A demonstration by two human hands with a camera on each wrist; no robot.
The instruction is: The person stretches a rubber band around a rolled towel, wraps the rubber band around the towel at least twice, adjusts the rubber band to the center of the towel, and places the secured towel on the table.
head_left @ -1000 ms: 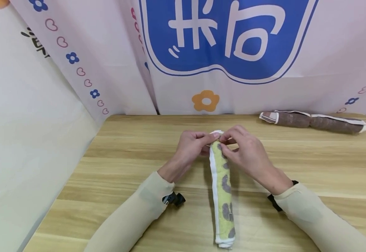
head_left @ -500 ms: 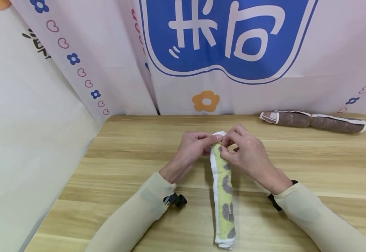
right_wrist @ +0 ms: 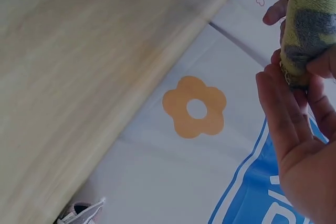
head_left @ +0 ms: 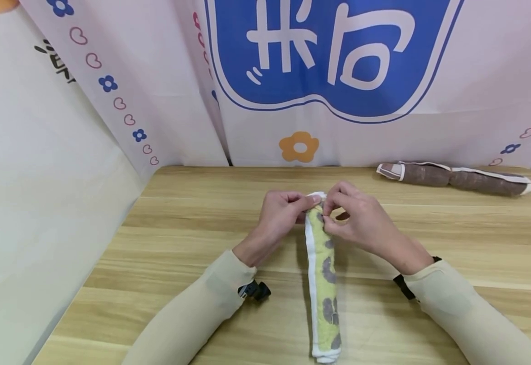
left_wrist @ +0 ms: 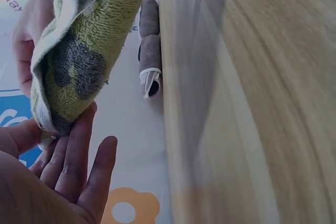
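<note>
A rolled towel point(head_left: 325, 289), yellow-green with grey spots and a white edge, lies lengthwise in front of me in the head view. My left hand point(head_left: 276, 215) pinches its far end, thumb on top. On the right side of that same end, my right hand point(head_left: 361, 218) pinches the cloth between thumb and fingers. The left wrist view shows the roll point(left_wrist: 100, 40) close up, with the left thumb and fingers around its tip. In the right wrist view, the right thumb lies against the towel point(right_wrist: 310, 30), and the last folds are partly hidden by fingers.
A second rolled towel point(head_left: 466, 177), brown with white edging and narrowed at its middle, lies at the back right of the wooden table point(head_left: 178, 243). Behind the table hangs a printed white cloth point(head_left: 256, 137). A small black device point(head_left: 255, 290) sits at the left wrist.
My right hand has shifted slightly nearer along the towel's right edge, its wrist moving a little to the right. The left hand keeps its pinch and has hardly moved.
</note>
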